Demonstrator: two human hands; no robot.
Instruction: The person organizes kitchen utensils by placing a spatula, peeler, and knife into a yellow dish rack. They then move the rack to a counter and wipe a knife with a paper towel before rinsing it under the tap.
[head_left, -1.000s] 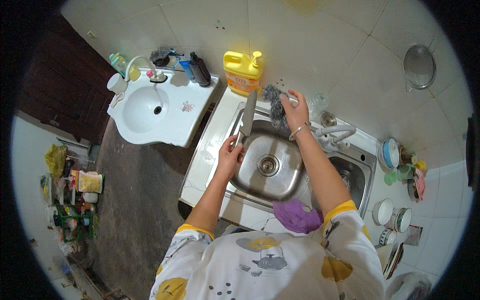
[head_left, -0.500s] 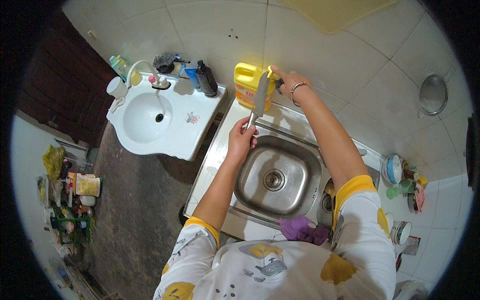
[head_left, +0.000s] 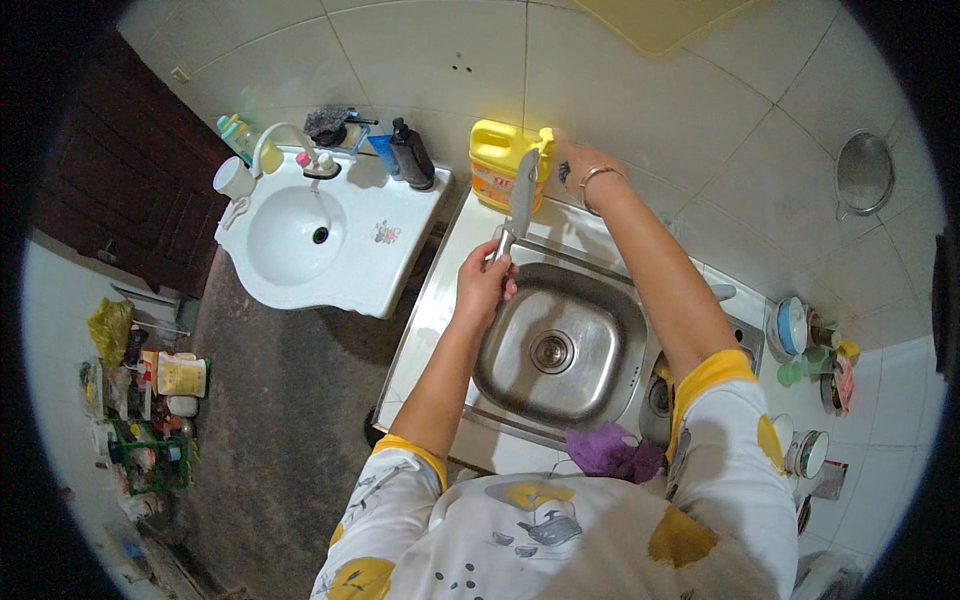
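My left hand (head_left: 482, 285) is closed round the handle of a kitchen knife (head_left: 523, 195), over the left rim of the steel sink (head_left: 497, 390). Its broad blade points away from me, the tip beside the spout of a yellow jug (head_left: 492, 160) with a pump top. At that pump top, my right hand (head_left: 592, 170) reaches out with the index finger, which is blurred. Its other fingers are curled, and a small dark tangled thing (head_left: 565, 172) shows under them; what it is I cannot make out.
A white washbasin (head_left: 270, 250) stands left, with a dark bottle (head_left: 411, 155) and blue tube (head_left: 383, 155) on its ledge. A purple cloth (head_left: 605, 452) lies at the sink's near edge. Bowls (head_left: 790, 325) stand right; a strainer (head_left: 864, 174) hangs on the wall.
My right hand has shifted slightly right, and its index finger is now blurred at the pump top. The knife stays in my left hand almost in place. The view has moved a little.
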